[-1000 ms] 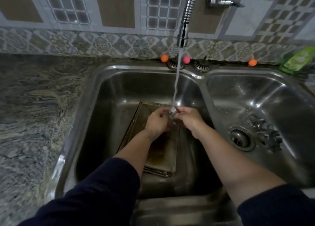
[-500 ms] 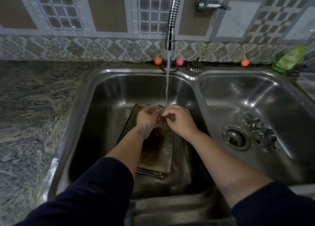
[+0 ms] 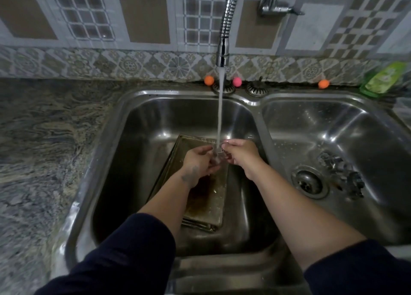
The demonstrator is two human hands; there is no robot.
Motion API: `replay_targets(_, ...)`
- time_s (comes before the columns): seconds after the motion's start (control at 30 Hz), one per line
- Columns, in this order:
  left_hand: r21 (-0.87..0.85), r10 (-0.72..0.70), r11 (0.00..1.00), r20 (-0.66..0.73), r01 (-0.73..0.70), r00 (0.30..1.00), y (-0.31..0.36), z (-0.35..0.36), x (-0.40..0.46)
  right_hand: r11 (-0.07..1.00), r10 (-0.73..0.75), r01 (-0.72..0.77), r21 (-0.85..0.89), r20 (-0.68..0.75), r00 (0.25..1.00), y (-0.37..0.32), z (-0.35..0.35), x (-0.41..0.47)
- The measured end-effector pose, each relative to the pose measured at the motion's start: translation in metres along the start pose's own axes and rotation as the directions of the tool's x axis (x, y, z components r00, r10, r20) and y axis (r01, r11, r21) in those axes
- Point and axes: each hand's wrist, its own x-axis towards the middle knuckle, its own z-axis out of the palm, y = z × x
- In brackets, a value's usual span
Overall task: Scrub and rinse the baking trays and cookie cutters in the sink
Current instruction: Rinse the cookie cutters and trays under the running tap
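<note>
- Cutter (image 3: 219, 153): one small metal piece, shape too blurred to tell, held between both hands right under the water stream (image 3: 220, 112), above the left basin.
- Left hand (image 3: 196, 163): fingers curled round the cutter's left side, gripping it; a dark mark shows on the wrist.
- Right hand (image 3: 241, 153): fingertips pinching the cutter's right side, knuckles up.
- Sleeves: dark, pushed up both forearms, at the bottom of the view.
- Tray (image 3: 206, 196): flat on the floor of the left basin, directly below the hands; dark brown stain at its centre, wet; its near edge shows what may be a second tray stacked beneath.
- Faucet (image 3: 224, 36): flexible ribbed metal hose, nozzle over the left basin, running.
- Sink (image 3: 260, 107): stainless steel, two basins side by side.
- Right basin: drain (image 3: 309, 182) with several more cutters (image 3: 342, 174) lying just beside it, well apart from the hands.
- Sink's back ledge: two strainer plugs (image 3: 256, 88), with two orange balls (image 3: 209, 80) and a pink ball (image 3: 237, 81) along the wall's foot.
- Green bottle (image 3: 382, 80): far right, against the patterned tile wall.
- Counter (image 3: 44, 139): veined stone, left of the sink.
</note>
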Motion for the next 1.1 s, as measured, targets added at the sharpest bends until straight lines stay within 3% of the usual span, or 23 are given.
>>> replay_targets(0.23,-0.079,0.095,0.992,-0.017,-0.096,0.995,0.003,0.014,-0.008,0.989,-0.115,0.110,-0.095,-0.048,0.992,-0.003,-0.006,0.000)
replay_targets(0.33,0.013,0.202,0.979,-0.095,-0.202,0.975,0.005,0.016,-0.007,0.997,-0.078,0.078,-0.007,-0.017,0.997,-0.004,-0.004,0.000)
replay_targets(0.5,0.116,0.280,0.958,-0.187,-0.262,0.942,0.007,0.007,-0.009,0.994,0.000,-0.001,0.109,0.009,1.000,-0.010,0.010,-0.003)
replay_targets(0.7,0.357,0.489,0.838,-0.156,-0.413,0.858,0.011,-0.010,-0.015,0.986,0.084,-0.083,0.142,-0.001,0.996,-0.016,0.024,-0.004)
replay_targets(1.1,0.381,0.531,0.794,-0.054,-0.474,0.846,0.012,0.003,-0.014,0.933,0.133,-0.133,0.335,0.021,0.991,-0.018,0.017,0.002)
